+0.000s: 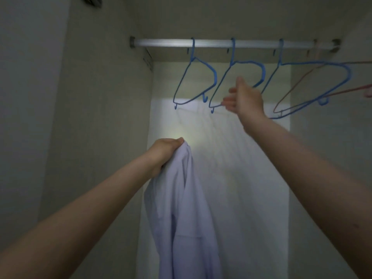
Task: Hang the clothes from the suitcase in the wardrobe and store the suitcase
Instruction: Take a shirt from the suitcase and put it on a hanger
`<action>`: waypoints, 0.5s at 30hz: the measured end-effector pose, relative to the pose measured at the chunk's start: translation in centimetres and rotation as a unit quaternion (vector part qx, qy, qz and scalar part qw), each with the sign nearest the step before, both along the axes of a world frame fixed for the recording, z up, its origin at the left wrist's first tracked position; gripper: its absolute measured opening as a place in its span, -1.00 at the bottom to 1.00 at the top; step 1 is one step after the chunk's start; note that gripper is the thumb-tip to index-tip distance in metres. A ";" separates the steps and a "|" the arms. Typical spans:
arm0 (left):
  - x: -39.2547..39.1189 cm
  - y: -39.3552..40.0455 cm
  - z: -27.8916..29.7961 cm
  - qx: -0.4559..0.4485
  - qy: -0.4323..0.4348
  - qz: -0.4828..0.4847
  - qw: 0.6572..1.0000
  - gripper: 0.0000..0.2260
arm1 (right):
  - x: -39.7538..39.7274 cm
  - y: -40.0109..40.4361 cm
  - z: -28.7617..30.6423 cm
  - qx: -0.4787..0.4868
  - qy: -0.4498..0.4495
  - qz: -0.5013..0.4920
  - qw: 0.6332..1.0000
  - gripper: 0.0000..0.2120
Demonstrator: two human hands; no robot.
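With my left hand (165,152) gripping the pale shirt (181,208), I keep my right hand (244,97), fingers loosely spread, reaching the middle blue hanger (227,81) to lift its hook cleanly off the rail (165,42).

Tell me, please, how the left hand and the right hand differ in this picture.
The left hand is lower and grips the top of a pale shirt, which hangs below it; the right hand is raised to the middle blue hanger on the rail. The left hand's fingers are curled tightly round the cloth; the right hand's fingers look looser at the hanger's lower bar. Both reach forward into the wardrobe on bare arms.
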State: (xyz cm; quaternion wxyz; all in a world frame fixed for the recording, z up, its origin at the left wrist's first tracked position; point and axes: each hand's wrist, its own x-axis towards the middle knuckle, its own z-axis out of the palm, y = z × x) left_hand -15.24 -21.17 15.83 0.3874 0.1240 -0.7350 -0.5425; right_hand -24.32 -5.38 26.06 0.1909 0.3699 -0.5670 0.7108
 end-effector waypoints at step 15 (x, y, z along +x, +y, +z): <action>-1.9 -7.5 2.0 -0.050 0.084 0.044 0.994 -0.75 | 0.9 -7.4 9.6 0.012 -0.029 0.113 0.993 -0.84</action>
